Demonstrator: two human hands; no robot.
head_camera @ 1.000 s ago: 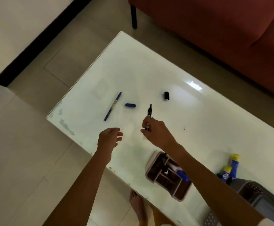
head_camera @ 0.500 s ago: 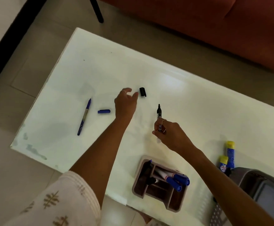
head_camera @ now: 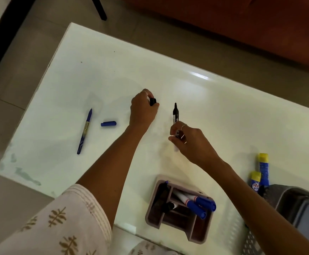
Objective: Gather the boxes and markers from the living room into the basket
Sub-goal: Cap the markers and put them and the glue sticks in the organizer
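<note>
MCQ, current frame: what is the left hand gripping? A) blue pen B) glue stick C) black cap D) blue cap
C: the left hand pinches the black cap, while the blue cap and blue pen lie untouched on the table.

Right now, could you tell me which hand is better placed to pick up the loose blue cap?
Probably the left hand: it is nearer the blue cap, though it pinches the black cap.
</note>
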